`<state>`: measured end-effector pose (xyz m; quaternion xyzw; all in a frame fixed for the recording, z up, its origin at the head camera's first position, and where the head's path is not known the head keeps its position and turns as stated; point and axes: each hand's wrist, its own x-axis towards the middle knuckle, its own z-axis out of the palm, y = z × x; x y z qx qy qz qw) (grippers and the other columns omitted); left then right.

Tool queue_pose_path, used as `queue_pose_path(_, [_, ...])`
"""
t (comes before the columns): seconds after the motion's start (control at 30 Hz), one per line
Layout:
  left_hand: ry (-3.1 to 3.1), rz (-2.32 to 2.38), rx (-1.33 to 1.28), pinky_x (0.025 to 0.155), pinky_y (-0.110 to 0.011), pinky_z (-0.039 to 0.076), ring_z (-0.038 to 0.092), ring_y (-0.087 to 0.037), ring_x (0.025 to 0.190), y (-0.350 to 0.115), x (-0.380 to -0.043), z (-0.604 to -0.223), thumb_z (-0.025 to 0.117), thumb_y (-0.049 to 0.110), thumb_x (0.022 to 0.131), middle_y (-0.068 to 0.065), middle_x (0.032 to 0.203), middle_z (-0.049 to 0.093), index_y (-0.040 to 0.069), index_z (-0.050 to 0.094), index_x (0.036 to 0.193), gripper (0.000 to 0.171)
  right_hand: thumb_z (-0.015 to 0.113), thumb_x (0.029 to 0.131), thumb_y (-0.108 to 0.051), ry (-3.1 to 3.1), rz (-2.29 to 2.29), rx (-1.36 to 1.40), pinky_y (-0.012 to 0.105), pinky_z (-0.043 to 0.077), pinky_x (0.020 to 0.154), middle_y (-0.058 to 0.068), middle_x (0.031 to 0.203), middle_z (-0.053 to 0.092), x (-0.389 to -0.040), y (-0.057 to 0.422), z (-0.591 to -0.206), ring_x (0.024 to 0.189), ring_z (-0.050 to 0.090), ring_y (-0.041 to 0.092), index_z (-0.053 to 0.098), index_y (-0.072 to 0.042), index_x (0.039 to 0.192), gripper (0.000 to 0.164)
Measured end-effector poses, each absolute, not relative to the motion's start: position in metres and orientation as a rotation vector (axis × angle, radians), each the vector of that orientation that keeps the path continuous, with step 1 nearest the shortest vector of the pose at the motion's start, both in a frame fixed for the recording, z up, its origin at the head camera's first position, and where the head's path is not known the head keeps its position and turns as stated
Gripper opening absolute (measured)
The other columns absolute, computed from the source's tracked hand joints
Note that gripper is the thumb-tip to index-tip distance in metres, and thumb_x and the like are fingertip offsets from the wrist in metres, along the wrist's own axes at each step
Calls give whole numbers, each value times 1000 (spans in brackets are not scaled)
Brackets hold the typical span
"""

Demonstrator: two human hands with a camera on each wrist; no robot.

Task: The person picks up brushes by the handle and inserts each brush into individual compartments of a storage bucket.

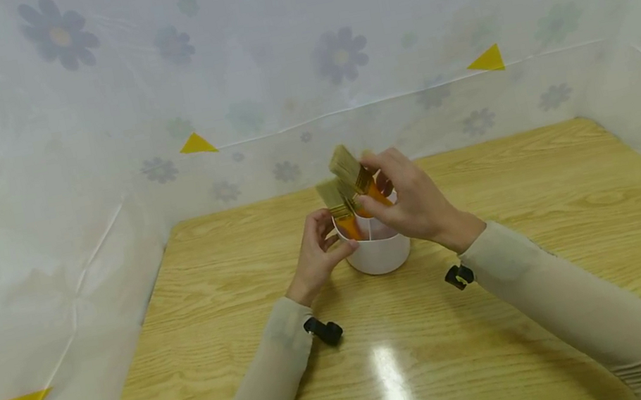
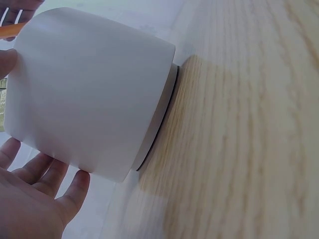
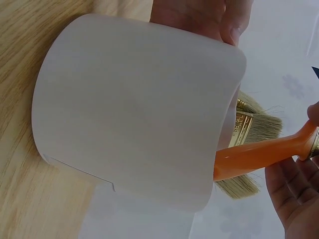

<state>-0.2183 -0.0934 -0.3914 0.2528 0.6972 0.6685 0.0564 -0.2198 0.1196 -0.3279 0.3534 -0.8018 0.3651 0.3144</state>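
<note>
A white round container (image 1: 379, 257) with a dividing wall inside stands upright on the table. My left hand (image 1: 317, 254) holds its left side, thumb near the rim and fingers around the wall (image 2: 40, 199). Above the opening, my right hand (image 1: 413, 198) grips a paintbrush (image 1: 342, 162) near its metal band, bristles up. The orange handle (image 3: 259, 154) of that brush reaches down past the rim; its lower end is hidden inside. Other paintbrushes (image 1: 330, 192) stand in the container with pale bristles upward, several bristle heads showing in the right wrist view (image 3: 261, 127).
The wood-grain table (image 1: 238, 314) stretches to both sides and toward the body. Behind it hangs a pale flowered sheet (image 1: 282, 56), with yellow triangles (image 1: 487, 60) on it. Black wrist mounts (image 1: 324, 331) hang below both cuffs.
</note>
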Motion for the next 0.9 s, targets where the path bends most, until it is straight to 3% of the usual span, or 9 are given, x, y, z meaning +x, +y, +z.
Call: queue_pose_path(0.9, [2095,2033,769,107,-52,30,36,-36,131,-92,-219,-391,62,-5,87,-24,140,38,-7,26,136,60,74,81,-6,-2141,983,925,33,49,60,11,102,56,-217,123,-348,72,53,21,50,-2,129,53])
